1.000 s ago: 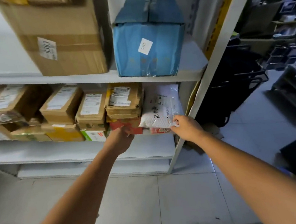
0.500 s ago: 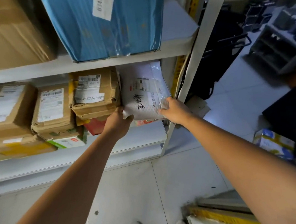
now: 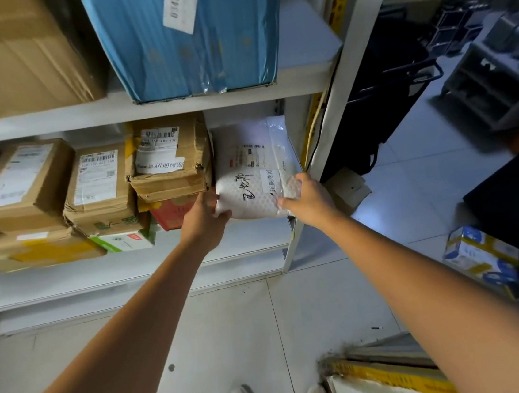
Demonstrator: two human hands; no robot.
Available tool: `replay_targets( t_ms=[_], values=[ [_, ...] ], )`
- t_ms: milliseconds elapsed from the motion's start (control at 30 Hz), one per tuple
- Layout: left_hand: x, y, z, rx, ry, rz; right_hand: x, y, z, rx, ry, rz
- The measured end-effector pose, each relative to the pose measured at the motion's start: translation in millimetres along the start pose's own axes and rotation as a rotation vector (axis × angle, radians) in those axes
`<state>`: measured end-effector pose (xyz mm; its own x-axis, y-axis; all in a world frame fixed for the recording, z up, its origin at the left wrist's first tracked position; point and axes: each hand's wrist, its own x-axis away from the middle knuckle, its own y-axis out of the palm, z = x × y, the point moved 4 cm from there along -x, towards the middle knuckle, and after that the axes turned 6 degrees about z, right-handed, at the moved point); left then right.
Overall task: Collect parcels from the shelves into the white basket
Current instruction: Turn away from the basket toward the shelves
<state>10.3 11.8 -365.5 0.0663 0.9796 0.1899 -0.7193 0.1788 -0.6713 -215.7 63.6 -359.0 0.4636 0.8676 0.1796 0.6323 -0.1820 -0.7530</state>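
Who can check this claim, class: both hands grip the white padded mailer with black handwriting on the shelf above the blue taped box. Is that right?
Not quite. The head view shows the left hand and right hand gripping the white padded mailer on the shelf below the blue taped box, not above it.

Shelf labels
Blue box (image 3: 198, 52) sticker (image 3: 180, 6): four digits ending 46; cardboard box (image 3: 170, 170) and white parcel (image 3: 249, 171) labels read 超期滞留.
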Motion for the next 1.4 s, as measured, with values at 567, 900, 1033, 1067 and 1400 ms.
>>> replay_targets(
  t_ms=[567, 900, 1033, 1067, 1400],
  values=[
    [-19.4, 4.6, 3.7, 0.027, -0.078, -0.082, -17.6, -2.3, 6.9, -0.153, 0.117, -0.104],
    [-15.5, 19.6, -7.5, 0.335, -0.196, -0.097, -17.8, 13.4, 12.5, -0.269, 0.117, -0.074],
    [10.5, 19.5, -11.7, 0.359, -0.19, -0.079, -1.7, 14.4, 19.4, -0.262, 0.091, -0.095],
    [19.0, 19.2, -12.1, 0.376, -0.192, -0.081, 6.9, 11.2, 18.7, -0.255, 0.085, -0.098],
    [105.6, 20.8, -29.9, 0.467, -0.262, -0.125, 86.0, -0.3, 38.4, -0.176, 0.057, -0.133]
  ],
)
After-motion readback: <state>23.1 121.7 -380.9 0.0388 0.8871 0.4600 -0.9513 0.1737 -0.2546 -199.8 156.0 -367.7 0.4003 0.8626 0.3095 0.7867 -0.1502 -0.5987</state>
